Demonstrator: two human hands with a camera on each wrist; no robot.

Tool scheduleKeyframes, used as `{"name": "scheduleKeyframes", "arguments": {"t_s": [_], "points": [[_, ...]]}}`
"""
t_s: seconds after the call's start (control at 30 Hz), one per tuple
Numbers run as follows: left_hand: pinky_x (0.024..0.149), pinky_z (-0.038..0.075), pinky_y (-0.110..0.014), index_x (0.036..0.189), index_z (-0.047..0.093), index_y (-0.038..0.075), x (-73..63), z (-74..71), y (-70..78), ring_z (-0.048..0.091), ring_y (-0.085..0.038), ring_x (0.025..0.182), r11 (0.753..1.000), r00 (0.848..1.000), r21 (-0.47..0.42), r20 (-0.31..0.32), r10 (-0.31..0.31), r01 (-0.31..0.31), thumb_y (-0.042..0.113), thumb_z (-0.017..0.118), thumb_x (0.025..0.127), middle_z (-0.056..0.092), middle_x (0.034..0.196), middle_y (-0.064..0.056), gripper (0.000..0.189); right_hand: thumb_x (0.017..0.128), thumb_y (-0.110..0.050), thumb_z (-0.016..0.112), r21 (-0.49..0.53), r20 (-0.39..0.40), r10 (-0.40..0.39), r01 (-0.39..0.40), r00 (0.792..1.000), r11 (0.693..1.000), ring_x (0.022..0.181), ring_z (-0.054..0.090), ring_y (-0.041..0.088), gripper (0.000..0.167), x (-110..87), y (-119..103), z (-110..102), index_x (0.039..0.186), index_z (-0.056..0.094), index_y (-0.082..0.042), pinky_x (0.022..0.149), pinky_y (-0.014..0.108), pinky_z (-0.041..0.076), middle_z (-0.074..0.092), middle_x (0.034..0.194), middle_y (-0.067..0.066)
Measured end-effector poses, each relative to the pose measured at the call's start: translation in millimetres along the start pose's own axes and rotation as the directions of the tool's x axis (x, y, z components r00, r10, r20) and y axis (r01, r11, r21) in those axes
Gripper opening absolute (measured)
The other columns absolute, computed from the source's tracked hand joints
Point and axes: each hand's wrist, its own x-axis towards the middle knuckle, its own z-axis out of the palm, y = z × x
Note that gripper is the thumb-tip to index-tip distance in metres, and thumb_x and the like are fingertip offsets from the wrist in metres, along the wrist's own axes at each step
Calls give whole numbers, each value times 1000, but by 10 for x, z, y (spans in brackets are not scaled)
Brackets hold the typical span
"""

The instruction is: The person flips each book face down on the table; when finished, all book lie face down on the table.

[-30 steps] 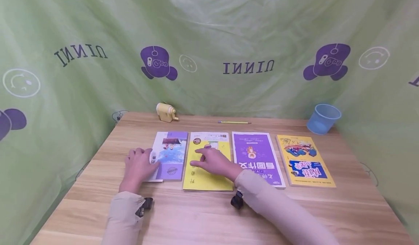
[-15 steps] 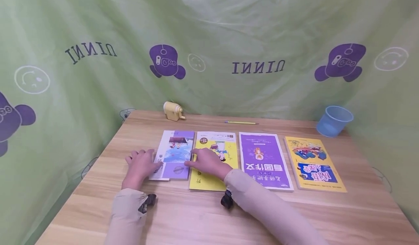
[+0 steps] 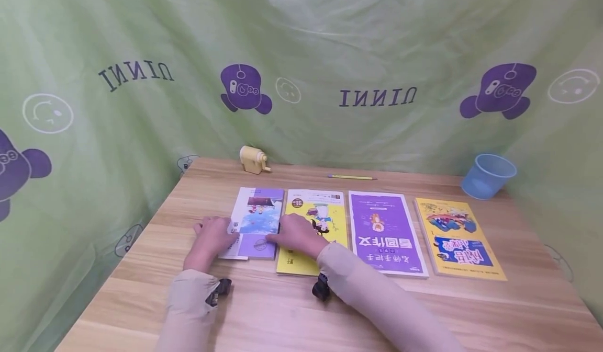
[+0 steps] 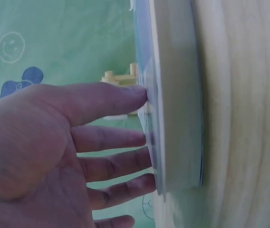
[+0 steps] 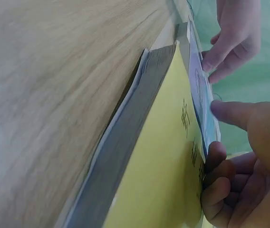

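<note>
so the purple-and-white book (image 3: 256, 213) is lying flat at the left end of a row of four on the wooden table (image 3: 273, 310), and both hands are working at it. the left hand (image 3: 210, 243) is resting at its left edge with fingers fairly straight and relaxed, not wrapping around anything, and the thumb is touching the cover. the right hand (image 3: 301, 237) is reaching in from the other side: its thumb is pointing onto the cover while the other fingers are bending in by the gap, over the yellow book (image 3: 325, 213) next door. can't tell whether they're actually pinching anything.

further right, a purple book (image 3: 387, 229) is lying just beside the yellow one, then an orange-yellow book (image 3: 459, 237). behind the row, a cream pencil sharpener (image 3: 252, 159) is standing near the back edge, a pencil (image 3: 352, 177) is lying sideways, and a blue cup (image 3: 489, 177) is standing upright at the right. a green curtain (image 3: 301, 33) is hanging behind everything.
</note>
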Motion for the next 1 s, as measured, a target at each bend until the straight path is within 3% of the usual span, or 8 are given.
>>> {"name": "scheduleKeyframes", "arguments": {"t_s": [0.37, 1.0], "points": [[95, 34, -65, 116, 66, -11, -9, 9, 45, 54, -47, 106, 1000, 1000, 6, 14, -2, 2, 22, 68, 91, 65, 111, -30, 42, 87, -49, 74, -65, -13, 17, -18, 1000, 998, 47, 41, 11, 49, 7, -72, 73, 59, 49, -17, 45, 25, 36, 43, 54, -6], [93, 37, -63, 113, 66, -12, 19, 69, 53, 54, -44, 105, 1000, 1000, 0, 8, 21, -21, 17, 69, 90, 63, 107, -28, 37, 84, -43, 78, 3, -5, 56, -56, 998, 998, 52, 48, 12, 39, 3, -107, 66, 69, 57, -14, 48, 25, 40, 51, 61, -2]]}}
